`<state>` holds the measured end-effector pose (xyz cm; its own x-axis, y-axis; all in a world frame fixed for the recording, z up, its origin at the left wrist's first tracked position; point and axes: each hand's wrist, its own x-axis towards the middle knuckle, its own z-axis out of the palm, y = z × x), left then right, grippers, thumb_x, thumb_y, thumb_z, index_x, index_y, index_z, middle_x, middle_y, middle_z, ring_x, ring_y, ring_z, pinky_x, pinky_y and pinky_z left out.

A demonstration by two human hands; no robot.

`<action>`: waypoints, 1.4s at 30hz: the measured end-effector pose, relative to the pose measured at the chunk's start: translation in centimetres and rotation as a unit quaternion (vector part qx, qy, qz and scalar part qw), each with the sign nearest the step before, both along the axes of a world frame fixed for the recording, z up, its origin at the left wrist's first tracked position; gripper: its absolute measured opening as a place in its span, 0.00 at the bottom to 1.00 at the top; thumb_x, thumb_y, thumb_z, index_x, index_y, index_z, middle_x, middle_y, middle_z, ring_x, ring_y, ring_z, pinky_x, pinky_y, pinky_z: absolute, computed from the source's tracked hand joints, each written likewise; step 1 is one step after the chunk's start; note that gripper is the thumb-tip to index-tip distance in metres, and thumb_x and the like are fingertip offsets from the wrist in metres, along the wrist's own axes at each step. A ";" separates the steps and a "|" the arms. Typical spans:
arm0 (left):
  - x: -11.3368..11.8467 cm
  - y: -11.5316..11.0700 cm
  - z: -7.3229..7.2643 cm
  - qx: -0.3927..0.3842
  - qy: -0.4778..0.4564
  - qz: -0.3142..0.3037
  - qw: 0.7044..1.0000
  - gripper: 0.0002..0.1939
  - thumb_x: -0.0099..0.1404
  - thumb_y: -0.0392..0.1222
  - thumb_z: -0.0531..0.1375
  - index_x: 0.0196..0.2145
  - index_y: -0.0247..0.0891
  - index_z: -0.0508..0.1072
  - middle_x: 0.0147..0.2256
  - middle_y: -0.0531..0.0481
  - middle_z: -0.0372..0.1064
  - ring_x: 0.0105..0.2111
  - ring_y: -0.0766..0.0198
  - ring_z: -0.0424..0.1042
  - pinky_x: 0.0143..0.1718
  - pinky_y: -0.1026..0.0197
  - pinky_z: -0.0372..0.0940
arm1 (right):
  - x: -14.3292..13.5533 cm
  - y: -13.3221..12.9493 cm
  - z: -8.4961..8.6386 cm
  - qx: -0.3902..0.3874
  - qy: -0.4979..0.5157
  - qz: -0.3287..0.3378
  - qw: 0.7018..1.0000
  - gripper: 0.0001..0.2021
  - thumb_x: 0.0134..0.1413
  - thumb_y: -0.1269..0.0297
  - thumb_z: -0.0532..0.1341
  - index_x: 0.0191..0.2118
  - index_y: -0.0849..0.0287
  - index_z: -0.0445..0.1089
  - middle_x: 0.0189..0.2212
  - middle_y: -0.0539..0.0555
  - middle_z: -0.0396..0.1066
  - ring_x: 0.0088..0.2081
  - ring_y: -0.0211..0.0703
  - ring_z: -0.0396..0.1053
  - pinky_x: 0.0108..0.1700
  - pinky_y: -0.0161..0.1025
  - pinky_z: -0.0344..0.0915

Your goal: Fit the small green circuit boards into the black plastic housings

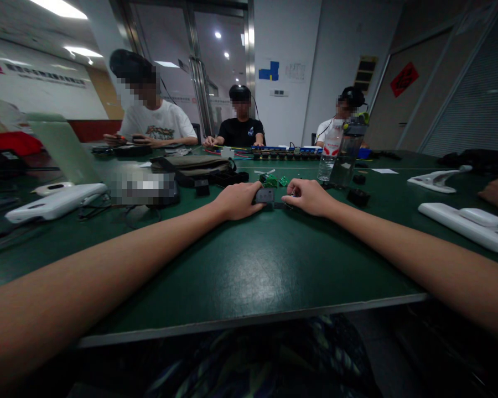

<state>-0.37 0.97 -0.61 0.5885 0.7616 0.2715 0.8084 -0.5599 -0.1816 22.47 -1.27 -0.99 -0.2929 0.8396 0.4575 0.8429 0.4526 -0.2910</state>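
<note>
Both my arms reach out over the green table (249, 265). My left hand (237, 200) is closed around a small dark grey plastic case (265, 195), with the thumb along its near side. Just right of the case, my right hand (310, 197) has its thumb and fingers curled together in a pinch. Whatever lies between those fingertips is too small and dim to name. Directly behind my hands are small green circuit boards (269, 178). A thin dark piece (279, 205) shows between the case and my right hand.
A water bottle (327, 160) and a dark clear bottle (348, 160) stand behind my right hand, near a small black block (358, 196). White plastic devices lie left (58, 203) and right (460, 224). A bag (195, 166) lies behind. Several people sit around the table.
</note>
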 end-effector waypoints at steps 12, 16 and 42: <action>0.1 -0.2 0.1 -0.004 0.005 0.001 1.000 0.24 0.67 0.57 0.52 0.54 0.40 0.65 0.50 0.41 0.74 0.47 0.48 0.75 0.45 0.51 0.69 | 0.1 0.0 0.3 -0.014 -0.060 0.012 0.998 0.13 0.57 0.54 0.64 0.32 0.60 0.75 0.28 0.53 0.75 0.30 0.40 0.68 0.35 0.36 0.58; 0.1 -0.2 0.2 -0.004 0.002 -0.001 1.000 0.24 0.67 0.57 0.52 0.53 0.39 0.65 0.50 0.40 0.74 0.47 0.48 0.75 0.45 0.51 0.69 | 0.0 -0.3 0.5 -0.021 -0.070 0.018 0.997 0.14 0.60 0.56 0.60 0.32 0.61 0.76 0.29 0.55 0.76 0.30 0.41 0.68 0.35 0.37 0.58; 0.1 -0.1 0.1 -0.001 0.004 0.002 1.000 0.24 0.66 0.58 0.52 0.53 0.40 0.66 0.49 0.42 0.74 0.46 0.48 0.75 0.45 0.52 0.69 | 0.2 -0.3 0.6 -0.046 -0.023 0.070 0.996 0.10 0.48 0.60 0.69 0.35 0.60 0.75 0.28 0.50 0.75 0.30 0.38 0.69 0.36 0.35 0.59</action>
<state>-0.32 0.84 -0.48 0.5875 0.7641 0.2665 0.8092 -0.5570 -0.1869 22.71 -1.57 -0.35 -0.4290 0.8268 0.3638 0.7864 0.5400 -0.3001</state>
